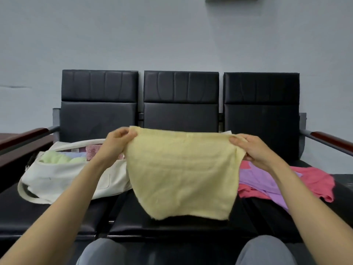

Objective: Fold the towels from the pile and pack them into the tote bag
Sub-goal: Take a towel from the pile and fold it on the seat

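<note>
Head view shows fingers (127, 134) of left hand (117, 143) and right hand (255, 150) pinching the yellow towel (181, 173) by its top corners, its long edge stretched left to right, the tote bag (63, 178) lying nearer the left hand and the pile (313, 178) by the right.

No readable text, label, brand, number or sign found, nothing legible made out on the yellow towel (181, 169), the cream tote bag (63, 176), the black bench seats (181, 88), or the grey wall (172, 35).

Part of tote bag (63, 176) behind yellow towel (181, 169)
</note>
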Demonstrator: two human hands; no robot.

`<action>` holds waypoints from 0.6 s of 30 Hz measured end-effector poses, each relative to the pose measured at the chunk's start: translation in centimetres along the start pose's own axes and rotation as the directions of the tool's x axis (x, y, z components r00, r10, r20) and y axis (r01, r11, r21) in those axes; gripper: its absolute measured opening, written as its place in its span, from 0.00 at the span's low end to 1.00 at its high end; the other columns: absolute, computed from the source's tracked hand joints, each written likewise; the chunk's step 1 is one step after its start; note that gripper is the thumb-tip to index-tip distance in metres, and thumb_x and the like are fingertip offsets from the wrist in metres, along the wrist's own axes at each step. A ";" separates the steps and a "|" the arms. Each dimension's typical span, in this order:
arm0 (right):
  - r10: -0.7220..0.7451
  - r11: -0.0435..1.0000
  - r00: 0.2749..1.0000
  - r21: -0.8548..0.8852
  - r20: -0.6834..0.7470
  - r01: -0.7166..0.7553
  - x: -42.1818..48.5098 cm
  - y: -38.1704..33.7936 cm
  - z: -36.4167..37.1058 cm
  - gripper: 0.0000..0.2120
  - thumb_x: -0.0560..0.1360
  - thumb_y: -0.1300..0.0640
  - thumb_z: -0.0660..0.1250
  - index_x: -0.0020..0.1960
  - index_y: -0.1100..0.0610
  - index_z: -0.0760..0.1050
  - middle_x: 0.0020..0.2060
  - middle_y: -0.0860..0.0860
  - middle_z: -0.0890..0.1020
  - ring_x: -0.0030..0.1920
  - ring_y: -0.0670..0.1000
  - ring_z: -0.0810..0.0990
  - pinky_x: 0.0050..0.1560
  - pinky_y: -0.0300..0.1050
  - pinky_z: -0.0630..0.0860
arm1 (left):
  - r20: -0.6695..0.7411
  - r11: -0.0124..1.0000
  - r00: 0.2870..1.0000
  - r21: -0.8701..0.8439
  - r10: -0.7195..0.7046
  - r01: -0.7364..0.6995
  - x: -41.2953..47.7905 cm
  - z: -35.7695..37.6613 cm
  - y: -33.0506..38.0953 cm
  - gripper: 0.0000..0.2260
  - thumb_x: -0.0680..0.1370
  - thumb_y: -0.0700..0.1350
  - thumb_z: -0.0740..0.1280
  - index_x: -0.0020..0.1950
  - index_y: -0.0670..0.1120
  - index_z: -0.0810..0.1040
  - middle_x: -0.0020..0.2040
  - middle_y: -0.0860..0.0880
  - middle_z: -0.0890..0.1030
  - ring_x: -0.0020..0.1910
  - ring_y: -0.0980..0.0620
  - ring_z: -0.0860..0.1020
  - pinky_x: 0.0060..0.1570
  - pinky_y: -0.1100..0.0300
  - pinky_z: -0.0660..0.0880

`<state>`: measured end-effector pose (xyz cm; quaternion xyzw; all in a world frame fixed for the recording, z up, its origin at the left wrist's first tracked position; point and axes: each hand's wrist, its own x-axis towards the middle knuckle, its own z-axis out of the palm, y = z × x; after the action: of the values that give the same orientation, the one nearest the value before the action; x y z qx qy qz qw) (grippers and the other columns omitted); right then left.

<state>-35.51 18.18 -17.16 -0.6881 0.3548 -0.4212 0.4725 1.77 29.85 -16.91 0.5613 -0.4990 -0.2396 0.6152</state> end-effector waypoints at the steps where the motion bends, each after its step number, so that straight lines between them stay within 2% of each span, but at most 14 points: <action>1: 0.070 0.996 0.996 -0.057 0.056 -0.066 0.6 0.9 -0.3 0.06 0.77 0.59 0.67 0.47 0.61 0.81 0.26 0.49 0.72 0.24 0.45 0.66 0.22 0.36 0.60 | 0.030 0.986 0.999 0.167 -0.025 0.020 0.8 0.2 -1.5 0.08 0.79 0.45 0.67 0.49 0.41 0.79 0.39 0.49 0.77 0.38 0.52 0.73 0.38 0.60 0.70; 2: 0.146 0.981 0.982 -0.148 0.116 -0.128 1.2 1.9 -0.4 0.06 0.76 0.60 0.68 0.47 0.63 0.81 0.28 0.50 0.75 0.26 0.45 0.69 0.24 0.36 0.65 | 0.055 0.932 0.997 0.362 -0.049 0.026 1.6 0.5 -3.1 0.09 0.78 0.46 0.67 0.45 0.41 0.79 0.37 0.49 0.76 0.39 0.50 0.73 0.38 0.59 0.68; 4: 0.286 0.876 0.944 -0.445 0.164 -0.188 2.7 4.2 -0.2 0.04 0.76 0.63 0.68 0.44 0.62 0.81 0.31 0.52 0.77 0.30 0.47 0.74 0.29 0.37 0.70 | 0.045 0.709 0.995 0.704 -0.085 0.029 2.9 1.5 -6.6 0.11 0.79 0.50 0.66 0.42 0.43 0.78 0.36 0.48 0.76 0.39 0.48 0.73 0.37 0.57 0.66; 5: 0.329 0.762 0.938 -0.618 0.113 -0.193 3.7 5.3 0.0 0.07 0.76 0.63 0.66 0.41 0.59 0.80 0.31 0.52 0.76 0.30 0.47 0.73 0.28 0.37 0.70 | 0.025 0.644 0.995 0.764 -0.101 0.046 3.7 2.2 -8.2 0.12 0.80 0.50 0.64 0.45 0.42 0.79 0.39 0.46 0.78 0.40 0.47 0.74 0.38 0.56 0.68; 6: 0.340 0.636 0.940 -0.744 0.032 -0.204 4.7 6.3 0.3 0.10 0.77 0.62 0.63 0.38 0.56 0.78 0.30 0.51 0.74 0.29 0.48 0.71 0.25 0.36 0.69 | 0.008 0.649 0.990 0.756 -0.142 0.087 4.4 3.0 -9.4 0.12 0.81 0.49 0.62 0.49 0.40 0.78 0.43 0.44 0.79 0.40 0.46 0.76 0.39 0.56 0.71; 7: 0.343 0.563 0.938 -0.789 -0.046 -0.245 5.8 7.1 0.5 0.11 0.77 0.61 0.61 0.37 0.55 0.75 0.30 0.51 0.74 0.28 0.49 0.71 0.24 0.37 0.68 | -0.003 0.687 0.979 0.712 -0.205 0.146 5.3 3.9 -10.5 0.12 0.82 0.47 0.60 0.51 0.39 0.76 0.45 0.43 0.78 0.38 0.45 0.77 0.36 0.56 0.74; 9: 0.352 0.596 0.927 -0.732 -0.129 -0.329 8.4 8.1 0.9 0.07 0.78 0.61 0.59 0.42 0.57 0.73 0.36 0.55 0.76 0.32 0.53 0.75 0.27 0.38 0.72 | -0.001 0.744 0.962 0.634 -0.273 0.211 7.2 5.8 -11.0 0.10 0.83 0.45 0.57 0.54 0.38 0.71 0.49 0.42 0.75 0.37 0.44 0.79 0.31 0.57 0.75; 11: 0.233 0.690 0.970 -0.691 -0.071 -0.216 10.8 7.7 1.4 0.03 0.78 0.59 0.63 0.48 0.58 0.73 0.45 0.58 0.76 0.44 0.56 0.78 0.44 0.46 0.78 | -0.083 0.826 0.983 0.534 -0.166 0.184 9.6 7.3 -9.8 0.09 0.83 0.44 0.57 0.55 0.38 0.70 0.51 0.42 0.75 0.45 0.44 0.77 0.39 0.55 0.73; 12: 0.110 0.807 0.986 -0.568 -0.126 -0.162 11.9 6.9 1.6 0.04 0.78 0.59 0.64 0.46 0.60 0.74 0.47 0.57 0.75 0.48 0.56 0.77 0.51 0.49 0.77 | -0.169 0.885 0.982 0.439 -0.086 0.153 10.6 7.7 -8.3 0.09 0.83 0.45 0.56 0.52 0.39 0.69 0.49 0.43 0.74 0.47 0.45 0.75 0.42 0.56 0.69; 13: 0.011 0.944 0.976 -0.318 -0.219 -0.082 12.6 5.5 1.9 0.06 0.78 0.61 0.63 0.43 0.60 0.74 0.47 0.56 0.76 0.51 0.56 0.77 0.54 0.49 0.76 | -0.256 0.940 0.967 0.330 0.002 0.085 11.3 7.9 -6.6 0.09 0.83 0.46 0.55 0.50 0.41 0.68 0.46 0.46 0.73 0.46 0.47 0.72 0.42 0.55 0.65; 14: -0.045 0.999 0.940 -0.022 -0.338 0.040 12.8 4.1 2.1 0.08 0.79 0.63 0.60 0.43 0.57 0.73 0.47 0.54 0.77 0.52 0.52 0.77 0.53 0.44 0.75 | -0.321 0.976 0.942 0.215 0.092 -0.022 11.7 7.8 -4.7 0.09 0.83 0.47 0.54 0.49 0.42 0.67 0.43 0.49 0.72 0.43 0.50 0.70 0.41 0.55 0.64; 15: -0.083 0.970 0.913 0.176 -0.400 0.166 12.7 2.9 2.2 0.09 0.81 0.63 0.57 0.45 0.56 0.73 0.50 0.52 0.79 0.53 0.48 0.78 0.52 0.38 0.75 | -0.357 0.986 0.921 0.108 0.155 -0.124 11.7 7.6 -3.5 0.09 0.84 0.48 0.54 0.48 0.44 0.67 0.41 0.52 0.71 0.41 0.54 0.70 0.41 0.57 0.66; 16: -0.135 0.941 0.897 0.230 -0.421 0.249 12.2 1.9 2.2 0.09 0.82 0.63 0.55 0.47 0.56 0.73 0.52 0.50 0.79 0.54 0.44 0.79 0.52 0.35 0.75 | -0.367 0.979 0.909 0.035 0.198 -0.199 11.5 7.4 -2.8 0.09 0.84 0.49 0.54 0.48 0.45 0.67 0.40 0.55 0.70 0.40 0.57 0.69 0.43 0.59 0.67; 18: -0.216 0.932 0.891 0.188 -0.399 0.310 11.2 1.4 2.2 0.09 0.82 0.62 0.55 0.51 0.56 0.74 0.58 0.50 0.79 0.58 0.44 0.78 0.56 0.35 0.74 | -0.338 0.971 0.915 -0.012 0.222 -0.240 10.4 6.8 -3.5 0.08 0.83 0.50 0.55 0.46 0.51 0.68 0.42 0.56 0.71 0.41 0.59 0.70 0.48 0.58 0.69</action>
<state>-29.20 8.64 -16.25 -0.5737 0.2854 -0.6451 0.4163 0.69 16.99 -17.46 0.5143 -0.4437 -0.0799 0.7295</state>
